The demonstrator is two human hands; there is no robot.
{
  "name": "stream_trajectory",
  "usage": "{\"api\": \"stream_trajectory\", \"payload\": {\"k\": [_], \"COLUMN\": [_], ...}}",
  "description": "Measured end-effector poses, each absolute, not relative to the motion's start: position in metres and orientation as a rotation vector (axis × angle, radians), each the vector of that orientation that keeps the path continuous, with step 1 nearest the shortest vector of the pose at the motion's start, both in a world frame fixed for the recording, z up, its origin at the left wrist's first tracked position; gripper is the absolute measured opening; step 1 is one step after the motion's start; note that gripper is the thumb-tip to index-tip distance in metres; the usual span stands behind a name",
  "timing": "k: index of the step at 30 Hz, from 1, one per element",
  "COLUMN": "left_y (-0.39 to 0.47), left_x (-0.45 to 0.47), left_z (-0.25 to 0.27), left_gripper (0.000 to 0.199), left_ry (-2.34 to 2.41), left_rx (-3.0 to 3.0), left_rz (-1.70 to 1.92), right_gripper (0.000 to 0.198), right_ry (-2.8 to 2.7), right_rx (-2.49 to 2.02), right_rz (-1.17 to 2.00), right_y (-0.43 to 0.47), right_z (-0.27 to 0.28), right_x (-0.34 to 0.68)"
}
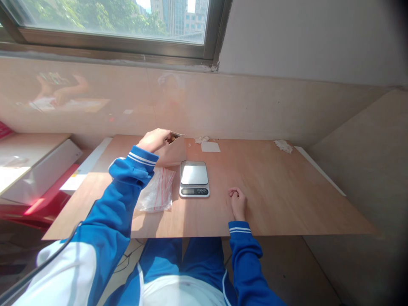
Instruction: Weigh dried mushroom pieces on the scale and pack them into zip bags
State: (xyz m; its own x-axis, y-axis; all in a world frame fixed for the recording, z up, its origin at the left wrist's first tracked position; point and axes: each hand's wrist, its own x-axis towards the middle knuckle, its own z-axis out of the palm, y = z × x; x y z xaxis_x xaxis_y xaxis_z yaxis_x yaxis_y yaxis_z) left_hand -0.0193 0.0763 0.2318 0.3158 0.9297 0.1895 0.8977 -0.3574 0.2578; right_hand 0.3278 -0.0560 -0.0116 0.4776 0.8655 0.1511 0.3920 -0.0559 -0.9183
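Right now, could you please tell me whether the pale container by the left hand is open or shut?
The container is open: its top gapes beside the left hand.

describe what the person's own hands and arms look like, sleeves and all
The left hand and right hand are bare, with no gloves. The left sleeve and right sleeve are long and bright blue, each with two thin white stripes near the cuff. The left one also shows a large white panel higher up, with a dark cable running across it.
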Motion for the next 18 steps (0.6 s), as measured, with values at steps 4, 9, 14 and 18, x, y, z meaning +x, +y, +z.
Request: {"api": "stream_trajectory", "payload": {"k": [4,9,14,18], "left_y": [0.084,0.085,0.082,0.076], "left_x": [-0.028,-0.031,-0.025,-0.009], "left_z": [0.226,0.222,0.229,0.246], "left_gripper": [0.025,0.027,0.023,0.025], "left_ry": [1.753,1.763,1.768,1.761], "left_rx": [2.611,2.644,2.642,2.664], "left_rz": [0.384,0.515,0.627,0.906], "right_gripper": [0.024,0.025,0.025,0.025], "right_ry": [-1.102,-1.120,-1.109,-1.111], "right_rx": [-1.659,-1.663,-1.671,-1.665], "right_rz": [0.542,0.536,0.538,0.549], "right_y": [-0.055,-0.055,-0.057,-0.056], "right_z": [-0.013,-0.012,-0.009,-0.011], "right_x": [0.328,0.328,0.327,0.328]}}
